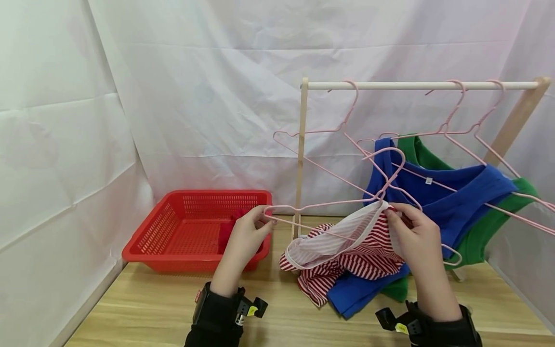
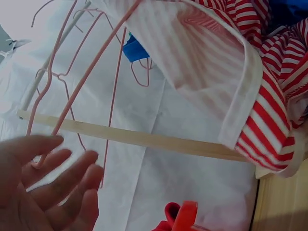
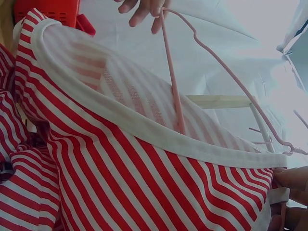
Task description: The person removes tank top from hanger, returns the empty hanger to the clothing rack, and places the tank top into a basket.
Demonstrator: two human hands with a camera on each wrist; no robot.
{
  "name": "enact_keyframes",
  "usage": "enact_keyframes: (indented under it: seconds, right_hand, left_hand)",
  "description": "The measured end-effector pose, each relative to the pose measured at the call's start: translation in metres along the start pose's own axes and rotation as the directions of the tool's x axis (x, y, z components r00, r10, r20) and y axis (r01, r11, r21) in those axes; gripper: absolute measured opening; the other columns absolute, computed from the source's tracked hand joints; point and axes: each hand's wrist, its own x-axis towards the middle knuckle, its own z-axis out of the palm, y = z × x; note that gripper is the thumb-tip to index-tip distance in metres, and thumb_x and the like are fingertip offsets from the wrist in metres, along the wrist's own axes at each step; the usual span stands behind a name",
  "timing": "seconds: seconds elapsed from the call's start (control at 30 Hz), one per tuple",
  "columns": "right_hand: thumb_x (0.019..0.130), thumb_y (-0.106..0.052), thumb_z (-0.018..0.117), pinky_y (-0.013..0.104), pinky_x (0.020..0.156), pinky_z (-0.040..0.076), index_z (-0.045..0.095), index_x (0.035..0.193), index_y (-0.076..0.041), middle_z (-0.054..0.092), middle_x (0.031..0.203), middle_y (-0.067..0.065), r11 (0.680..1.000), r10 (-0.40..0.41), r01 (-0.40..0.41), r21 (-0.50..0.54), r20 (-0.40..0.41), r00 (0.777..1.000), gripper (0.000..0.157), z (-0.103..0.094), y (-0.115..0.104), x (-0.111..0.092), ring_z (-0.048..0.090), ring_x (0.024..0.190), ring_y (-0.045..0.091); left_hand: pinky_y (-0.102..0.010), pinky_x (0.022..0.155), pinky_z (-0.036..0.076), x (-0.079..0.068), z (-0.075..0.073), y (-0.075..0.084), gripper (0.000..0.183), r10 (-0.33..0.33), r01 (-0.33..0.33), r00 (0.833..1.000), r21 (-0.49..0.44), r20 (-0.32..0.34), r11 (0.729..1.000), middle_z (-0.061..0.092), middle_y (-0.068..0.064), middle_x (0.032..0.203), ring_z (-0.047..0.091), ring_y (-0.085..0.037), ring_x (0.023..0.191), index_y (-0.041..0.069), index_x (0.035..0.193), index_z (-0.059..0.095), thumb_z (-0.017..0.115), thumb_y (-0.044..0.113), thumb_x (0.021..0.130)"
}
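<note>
My left hand (image 1: 247, 233) pinches one end of a pink clothes hanger (image 1: 329, 204) between thumb and fingers, as the left wrist view also shows. The hanger's lower bar runs into the neck opening of a red-and-white striped shirt (image 3: 159, 187) with white edging. At the hanger's other side, just below its hook, my right hand (image 1: 416, 231) pinches the shirt's white-edged neckline (image 3: 231, 156). The shirt sags to the left from there, its lower part bunched low over the tabletop. Some of the right fingers are hidden behind the cloth.
Behind the right hand, a blue top (image 1: 459, 193) and a green top (image 1: 481, 241) hang on a wooden rack (image 1: 403, 86). Another pink hanger (image 1: 318, 131) hangs bare near its left post. A red plastic basket (image 1: 173, 260) holding red cloth (image 1: 226, 233) stands on the left.
</note>
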Motion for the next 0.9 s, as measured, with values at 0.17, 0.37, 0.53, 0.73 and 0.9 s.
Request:
enact_keyframes:
  seconds: [0.17, 0.37, 0.53, 0.73, 0.9]
  right_hand:
    - [0.096, -0.019, 0.063, 0.013, 0.061, 0.041, 0.07, 0.111, -0.003, 0.065, 0.091, 0.008, 1.0, -0.009, 0.009, -0.011, 0.029, 1.0, 0.024, 0.0, 0.0, 0.0, 0.052, 0.074, 0.008]
    - [0.097, -0.019, 0.062, 0.012, 0.065, 0.041, 0.069, 0.114, -0.001, 0.065, 0.098, 0.011, 0.999, -0.026, 0.027, -0.02, 0.047, 0.999, 0.026, 0.003, -0.001, -0.003, 0.05, 0.081, 0.009]
    - [0.096, -0.017, 0.063, 0.017, 0.064, 0.038, 0.07, 0.113, -0.002, 0.061, 0.091, 0.007, 0.997, -0.069, 0.07, -0.018, 0.041, 0.997, 0.024, 0.005, -0.003, -0.004, 0.048, 0.081, 0.01]
    - [0.095, -0.014, 0.064, 0.02, 0.067, 0.038, 0.071, 0.109, -0.002, 0.061, 0.091, 0.006, 0.993, -0.112, 0.113, -0.018, 0.057, 0.992, 0.019, 0.008, -0.003, -0.005, 0.048, 0.083, 0.008]
    - [0.093, -0.014, 0.067, 0.017, 0.07, 0.038, 0.072, 0.109, -0.004, 0.064, 0.097, 0.009, 0.988, -0.143, 0.147, -0.043, 0.09, 0.986, 0.019, 0.008, -0.002, -0.005, 0.049, 0.087, 0.009]
  left_hand:
    - [-0.033, 0.071, 0.055, -0.002, -0.003, 0.004, 0.034, 0.055, -0.056, 0.997, 0.017, 0.05, 0.998, 0.069, 0.002, 0.094, 0.065, -0.015, 0.081, 0.017, 0.116, 0.065, 0.077, 0.022, 0.085]
    - [-0.034, 0.073, 0.054, -0.005, -0.006, 0.01, 0.023, 0.104, -0.098, 0.989, -0.06, 0.107, 0.993, 0.069, 0.004, 0.092, 0.066, -0.015, 0.075, 0.017, 0.113, 0.067, 0.07, 0.024, 0.091]
    - [-0.041, 0.071, 0.055, -0.008, -0.008, 0.014, 0.006, 0.138, -0.119, 0.981, -0.133, 0.14, 0.984, 0.067, 0.0, 0.087, 0.064, -0.016, 0.069, 0.014, 0.101, 0.066, 0.063, 0.016, 0.096]
    - [-0.035, 0.066, 0.054, -0.009, -0.013, 0.019, 0.003, 0.15, -0.144, 0.988, -0.134, 0.039, 0.98, 0.062, -0.004, 0.081, 0.06, -0.024, 0.07, 0.014, 0.097, 0.064, 0.06, 0.015, 0.097]
    - [-0.03, 0.061, 0.048, -0.01, -0.022, 0.018, 0.006, 0.145, -0.146, 0.989, -0.139, -0.013, 0.98, 0.058, -0.003, 0.077, 0.056, -0.031, 0.069, 0.012, 0.096, 0.064, 0.061, 0.016, 0.097]
